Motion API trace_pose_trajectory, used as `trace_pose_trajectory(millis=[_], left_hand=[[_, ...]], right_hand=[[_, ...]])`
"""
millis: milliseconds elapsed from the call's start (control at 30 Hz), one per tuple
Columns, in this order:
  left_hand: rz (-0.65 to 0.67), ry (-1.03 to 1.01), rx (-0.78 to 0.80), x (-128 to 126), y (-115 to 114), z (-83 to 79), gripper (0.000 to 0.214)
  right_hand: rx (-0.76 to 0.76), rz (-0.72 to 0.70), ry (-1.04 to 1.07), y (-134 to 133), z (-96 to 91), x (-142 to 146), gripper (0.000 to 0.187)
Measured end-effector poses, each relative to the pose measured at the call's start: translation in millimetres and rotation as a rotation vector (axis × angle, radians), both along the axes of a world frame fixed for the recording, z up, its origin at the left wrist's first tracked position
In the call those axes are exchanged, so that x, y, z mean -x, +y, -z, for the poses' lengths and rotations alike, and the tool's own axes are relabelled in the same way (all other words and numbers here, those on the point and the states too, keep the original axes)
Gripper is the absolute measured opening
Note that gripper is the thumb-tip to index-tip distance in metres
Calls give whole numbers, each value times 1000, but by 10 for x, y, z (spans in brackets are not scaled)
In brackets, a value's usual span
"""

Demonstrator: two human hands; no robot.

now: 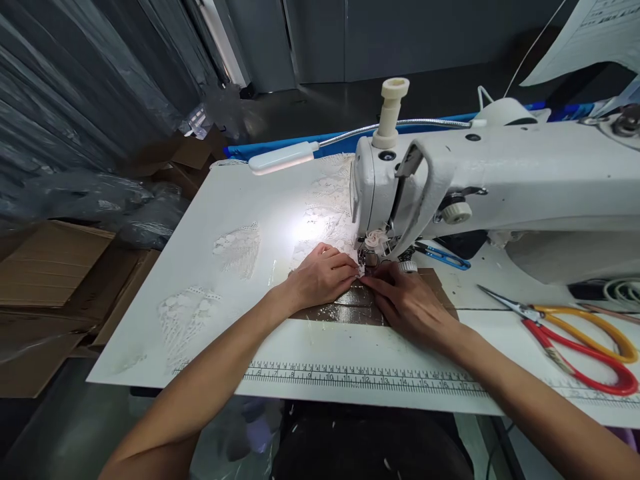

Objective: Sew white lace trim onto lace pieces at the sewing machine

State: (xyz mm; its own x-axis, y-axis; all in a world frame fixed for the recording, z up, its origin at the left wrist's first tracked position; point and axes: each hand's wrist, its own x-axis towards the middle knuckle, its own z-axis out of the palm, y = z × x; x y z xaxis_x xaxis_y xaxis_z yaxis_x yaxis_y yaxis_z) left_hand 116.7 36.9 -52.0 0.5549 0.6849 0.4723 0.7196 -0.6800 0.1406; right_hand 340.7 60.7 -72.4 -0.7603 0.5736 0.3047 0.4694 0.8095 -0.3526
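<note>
White lace fabric runs under the needle area of the white sewing machine and back along the table. My left hand presses the lace near the presser foot, its fingers bent and close together on the edge. From the other side, my right hand has its thumb and index finger closed at that same lace edge, just in front of the foot; the pinched bit is mostly hidden. A brown plate lies beneath both hands, strewn with small thread scraps. The lamp lights the lace.
Separate lace pieces lie left on the white table. Blue thread snips rest behind my right hand, and scissors with red and yellow handles lie at right. A ruler strip follows the front edge. Cardboard boxes stand left.
</note>
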Motion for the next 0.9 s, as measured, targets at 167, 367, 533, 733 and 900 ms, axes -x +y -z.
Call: trace_pose_trajectory(millis=[167,367,533,733,900], left_hand=[[-12,-5,-47,0,-5,17,11],[11,-28,-35,24,15,36,10],[16,15,16,16,19,22,16],[22,-20,59,34,14,41,16],[46,-58,53,49,22,74,15]], right_hand=[[20,-12,-19,12,-30,2,34],[23,1,-14,6,-14,9,34],[83,-12,-7,57,-107,-19,35],[356,32,21,310,-299,-53,28],[301,175,89,304,-149,-28,29]])
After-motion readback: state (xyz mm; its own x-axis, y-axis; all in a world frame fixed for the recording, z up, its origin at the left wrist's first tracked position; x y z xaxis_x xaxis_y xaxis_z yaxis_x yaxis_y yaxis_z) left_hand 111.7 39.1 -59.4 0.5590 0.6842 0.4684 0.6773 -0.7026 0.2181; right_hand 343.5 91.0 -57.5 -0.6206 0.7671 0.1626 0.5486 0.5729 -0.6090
